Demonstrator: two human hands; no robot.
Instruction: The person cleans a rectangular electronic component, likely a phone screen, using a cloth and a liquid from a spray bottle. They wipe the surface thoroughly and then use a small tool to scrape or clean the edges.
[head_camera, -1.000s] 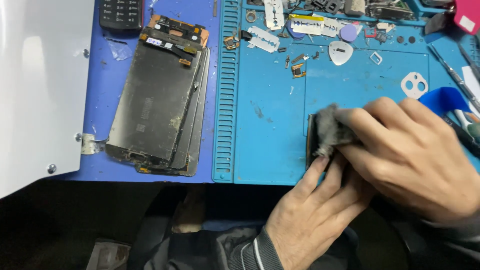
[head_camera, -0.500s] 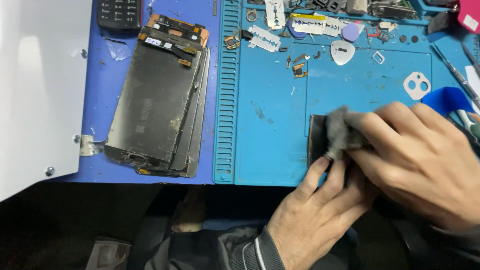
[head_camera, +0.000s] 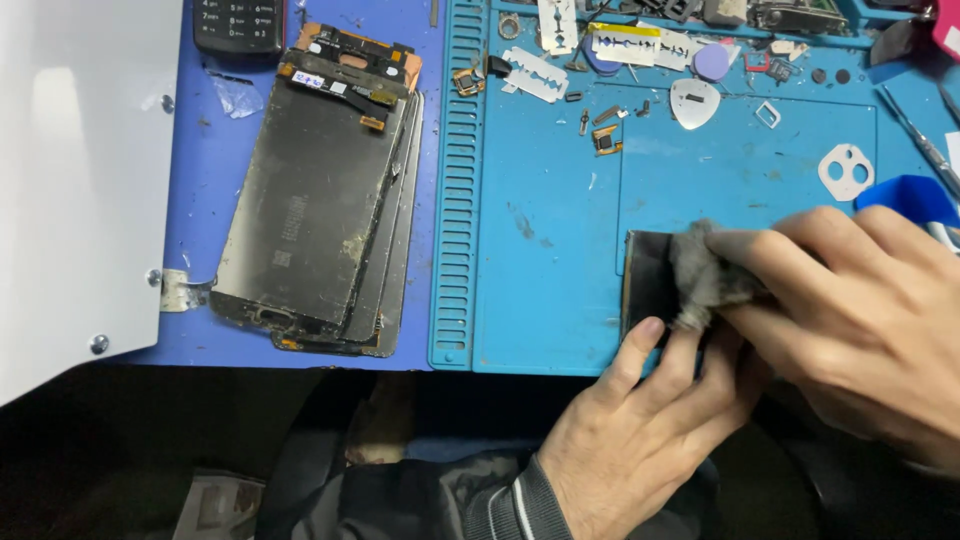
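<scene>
A blue work mat (head_camera: 560, 250) bears a dark flat panel (head_camera: 650, 285) at its near edge. The panel is pinned by the fingertips of the left hand (head_camera: 640, 430); a grey cloth (head_camera: 705, 275) is pinched in the right hand (head_camera: 850, 310) and pressed on it. Judged risk: the panel may slide off the edge if the pinning slackens. A stack of stripped screens (head_camera: 320, 200) lies well apart to the left; razor blades (head_camera: 535, 75) and small loose parts (head_camera: 605, 140) sit beyond, near enough to be swept.
</scene>
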